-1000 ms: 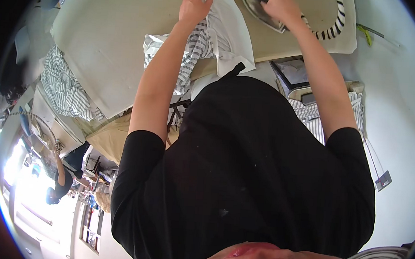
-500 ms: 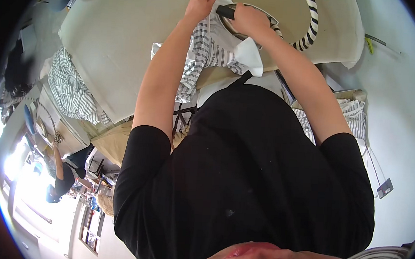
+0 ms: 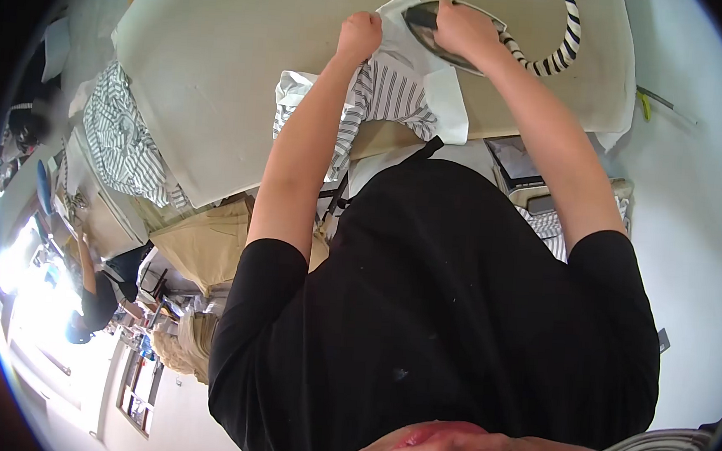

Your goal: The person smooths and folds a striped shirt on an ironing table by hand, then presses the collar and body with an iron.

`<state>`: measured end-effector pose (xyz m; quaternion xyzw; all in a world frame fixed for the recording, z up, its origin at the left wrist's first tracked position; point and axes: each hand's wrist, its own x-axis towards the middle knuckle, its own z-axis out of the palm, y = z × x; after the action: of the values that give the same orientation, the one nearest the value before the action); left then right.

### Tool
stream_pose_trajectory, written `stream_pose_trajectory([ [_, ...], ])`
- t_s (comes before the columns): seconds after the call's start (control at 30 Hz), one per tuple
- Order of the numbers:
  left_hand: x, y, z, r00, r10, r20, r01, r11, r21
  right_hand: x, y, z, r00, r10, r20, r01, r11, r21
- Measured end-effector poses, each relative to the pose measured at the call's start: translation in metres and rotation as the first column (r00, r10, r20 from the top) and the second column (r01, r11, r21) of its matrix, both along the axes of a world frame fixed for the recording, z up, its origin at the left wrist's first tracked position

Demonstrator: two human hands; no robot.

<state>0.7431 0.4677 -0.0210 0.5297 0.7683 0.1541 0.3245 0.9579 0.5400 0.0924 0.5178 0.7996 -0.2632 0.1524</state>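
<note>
My right hand is wrapped round the dark handle of an iron. The iron lies at the right edge of a striped shirt, beside its white collar-like part. Closed at the left edge of that white part, my left hand seems to pinch the cloth, though its fingertips are hidden. Another white band of the shirt lies near the table's front edge. From the iron runs a black-and-white wrapped cord.
The shirt rests on a cloth-covered ironing table. More striped garments hang at its left edge. Below the right side stands a box with striped cloth. A co-worker is at another table at far left.
The iron and my right hand have moved right, off the middle of the white part. My left hand has moved down from its tip to its left edge.
</note>
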Motion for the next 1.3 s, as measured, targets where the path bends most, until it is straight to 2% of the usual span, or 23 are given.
stream_pose_trajectory([
  [0.07, -0.004, 0.01, -0.003, 0.937, 0.239, 0.255, -0.192, 0.962, -0.195, -0.002, -0.005, 0.003, 0.998, 0.06, 0.013, -0.06, 0.998, 0.007],
  [0.1, -0.007, 0.013, -0.005, 0.861, 0.362, 0.358, -0.257, 0.916, -0.307, -0.004, -0.008, 0.004, 1.0, 0.015, 0.023, -0.015, 1.0, -0.001],
  [0.13, -0.01, 0.014, -0.011, 0.857, 0.367, 0.361, -0.262, 0.915, -0.308, -0.005, -0.011, 0.005, 0.999, -0.034, 0.034, 0.034, 0.999, -0.008],
  [0.23, -0.012, 0.017, -0.015, 0.718, 0.494, 0.489, -0.292, 0.853, -0.433, -0.011, -0.003, 0.002, 0.99, -0.132, 0.045, 0.132, 0.991, 0.006],
  [0.27, -0.013, 0.017, -0.015, 0.716, 0.496, 0.491, -0.294, 0.852, -0.433, -0.015, 0.002, -0.001, 0.982, -0.186, 0.041, 0.185, 0.982, 0.02],
  [0.3, -0.013, 0.015, -0.015, 0.756, 0.461, 0.464, -0.278, 0.869, -0.409, -0.018, 0.005, -0.004, 0.97, -0.241, 0.036, 0.24, 0.97, 0.032],
  [0.4, -0.012, 0.014, -0.004, 0.827, 0.387, 0.407, -0.242, 0.899, -0.364, -0.029, 0.021, -0.011, 0.972, -0.233, 0.02, 0.231, 0.971, 0.059],
  [0.47, -0.013, 0.017, 0.007, 0.916, 0.279, 0.287, -0.191, 0.935, -0.299, -0.035, 0.028, 0.002, 0.974, -0.227, 0.012, 0.225, 0.972, 0.071],
  [0.53, -0.01, 0.015, 0.021, 0.95, 0.226, 0.216, -0.164, 0.948, -0.272, -0.036, 0.038, 0.022, 0.95, -0.162, -0.265, 0.185, 0.981, 0.063],
  [0.57, -0.005, 0.011, 0.03, 0.972, 0.199, 0.127, -0.173, 0.966, -0.194, -0.038, 0.039, 0.03, 0.908, -0.129, -0.398, 0.167, 0.984, 0.061],
  [0.6, 0.001, 0.007, 0.037, 0.984, 0.175, 0.034, -0.17, 0.979, -0.115, -0.044, 0.04, 0.029, 0.907, -0.133, -0.4, 0.169, 0.984, 0.056],
  [0.63, 0.005, 0.004, 0.043, 0.986, 0.154, -0.061, -0.157, 0.987, -0.034, -0.055, 0.043, 0.026, 0.94, -0.155, -0.304, 0.178, 0.983, 0.051],
  [0.67, 0.006, 0.001, 0.043, 0.986, 0.152, -0.063, -0.155, 0.987, -0.033, -0.066, 0.048, 0.024, 0.963, -0.173, -0.207, 0.187, 0.981, 0.05],
  [0.7, 0.009, -0.005, 0.04, 0.985, 0.124, -0.123, -0.116, 0.991, 0.069, -0.071, 0.052, 0.021, 0.976, -0.188, -0.107, 0.194, 0.98, 0.051],
  [0.77, 0.011, -0.016, 0.031, 0.965, 0.087, -0.248, -0.021, 0.966, 0.259, -0.071, 0.053, 0.016, 0.974, -0.198, -0.115, 0.206, 0.976, 0.064],
  [0.8, 0.007, -0.014, 0.024, 0.965, 0.086, -0.249, -0.019, 0.965, 0.261, -0.07, 0.052, 0.013, 0.97, -0.211, -0.118, 0.221, 0.972, 0.076],
  [0.9, -0.014, 0.004, -0.001, 0.996, 0.086, 0.007, -0.086, 0.996, 0.01, -0.067, 0.045, 0.005, 0.967, -0.236, -0.096, 0.244, 0.967, 0.074],
  [0.93, -0.017, 0.008, 0.0, 0.996, 0.089, 0.009, -0.089, 0.996, 0.01, -0.067, 0.042, 0.003, 0.965, -0.25, -0.077, 0.255, 0.965, 0.058],
  [1.03, -0.026, 0.025, 0.006, 0.922, 0.3, 0.245, -0.243, 0.94, -0.238, -0.066, 0.024, -0.003, 0.974, -0.22, -0.055, 0.221, 0.975, 0.01],
  [1.07, -0.025, 0.025, 0.008, 0.92, 0.304, 0.246, -0.247, 0.939, -0.238, -0.065, 0.016, -0.003, 0.983, -0.177, -0.055, 0.176, 0.984, -0.025],
  [1.17, -0.015, 0.01, 0.017, 0.963, 0.27, 0.005, -0.268, 0.957, 0.11, -0.066, 0.01, -0.004, 0.987, -0.148, -0.055, 0.146, 0.988, -0.044],
  [1.2, -0.011, 0.005, 0.022, 0.964, 0.267, 0.003, -0.266, 0.958, 0.111, -0.07, 0.014, 0.002, 0.986, -0.158, -0.059, 0.157, 0.987, -0.02],
  [1.3, 0.012, -0.028, 0.041, 0.961, 0.028, -0.276, 0.107, 0.879, 0.464, -0.071, 0.026, 0.011, 0.983, -0.172, -0.065, 0.173, 0.985, 0.008],
])
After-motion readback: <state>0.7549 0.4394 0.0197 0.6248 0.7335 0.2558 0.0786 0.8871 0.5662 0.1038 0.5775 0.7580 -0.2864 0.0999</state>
